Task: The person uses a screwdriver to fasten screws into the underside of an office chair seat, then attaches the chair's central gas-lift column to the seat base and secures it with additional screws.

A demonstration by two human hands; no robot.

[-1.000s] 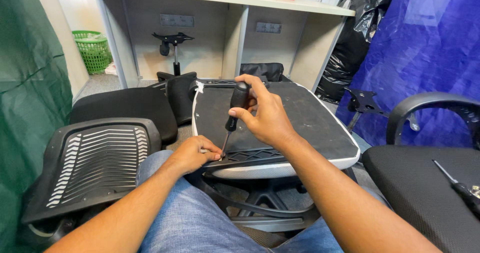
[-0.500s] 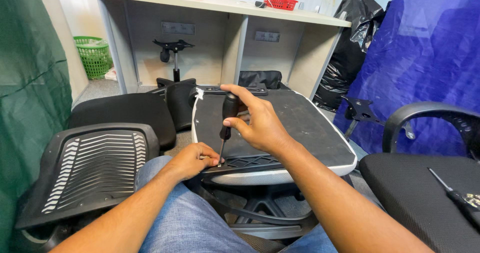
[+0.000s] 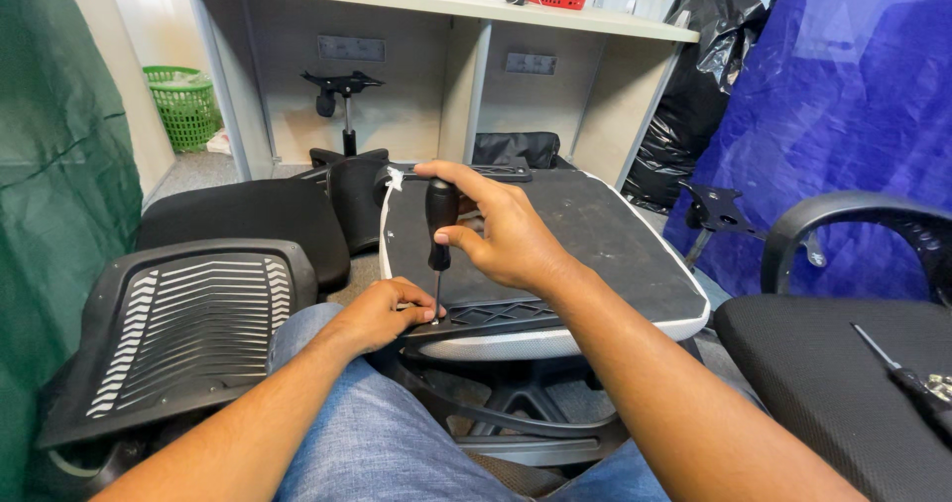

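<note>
While gripped: screwdriver (image 3: 439, 226), right hand (image 3: 501, 229)

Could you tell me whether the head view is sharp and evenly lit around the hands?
Head view: the right hand, screwdriver and left hand are sharp under soft, even light; no glare; straight edges bow slightly near the frame borders.

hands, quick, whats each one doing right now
Left hand: fingers pinched at the screwdriver tip, on the chair seat edge.
Right hand: closed around the screwdriver handle.
</note>
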